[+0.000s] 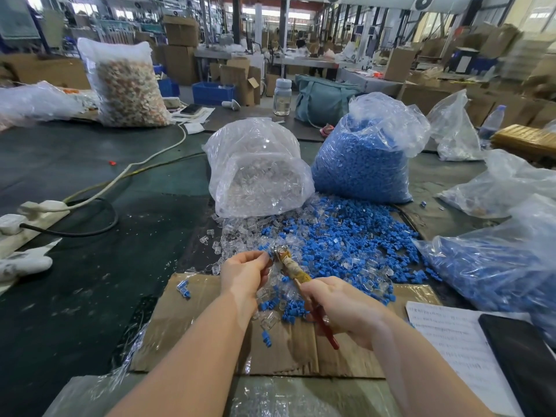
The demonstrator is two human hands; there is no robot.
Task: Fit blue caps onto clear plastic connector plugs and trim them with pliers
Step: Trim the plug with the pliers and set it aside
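Capped plug [264, 254] pinched by left hand [243, 273] meets right hand's [343, 308] pliers [293, 267].

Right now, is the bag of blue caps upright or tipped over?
Upright. The bag of blue caps stands on its base on the table, its open top pointing up.

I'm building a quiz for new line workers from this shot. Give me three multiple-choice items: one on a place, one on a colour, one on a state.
1. Where does the bag of blue caps stand relative to the bag of clear plugs?
A. to its right
B. to its left
C. on top of it

2. What colour are the pliers' handles?
A. green
B. red
C. white

3. What is the left hand doing?
A. lying flat on the cardboard
B. reaching into a bag
C. pinching a blue-capped plug at the pliers' tip

Answers: 1 A, the blue bag sits rightward; 2 B, a red handle pokes below the right hand; 3 C, fingertips meet the tip.
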